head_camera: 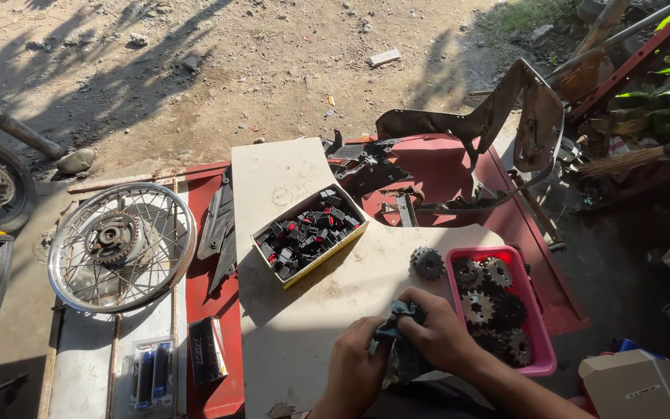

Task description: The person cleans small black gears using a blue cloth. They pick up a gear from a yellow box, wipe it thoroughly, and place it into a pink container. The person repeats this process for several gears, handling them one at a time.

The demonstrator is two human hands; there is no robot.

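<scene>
1. Both hands meet at the worktop's near edge: the left hand [354, 371] and the right hand [437, 335] are clenched together around a dark blue-grey rag [397, 337]; whether a part sits inside the folds cannot be told.
2. Just beyond the right hand, a loose sprocket [427, 263] lies flat on the pale board [304, 310].
3. Beside it, at the board's right edge, a pink tray [540, 341] holds more sprockets.
4. Farther in, a yellow-edged box [309, 231] holds small black parts.
5. Risk, as I judge it: sprocket teeth could snag the rag or nick fingers; an elbow could nudge the tray, which overhangs the board's right edge.
</scene>
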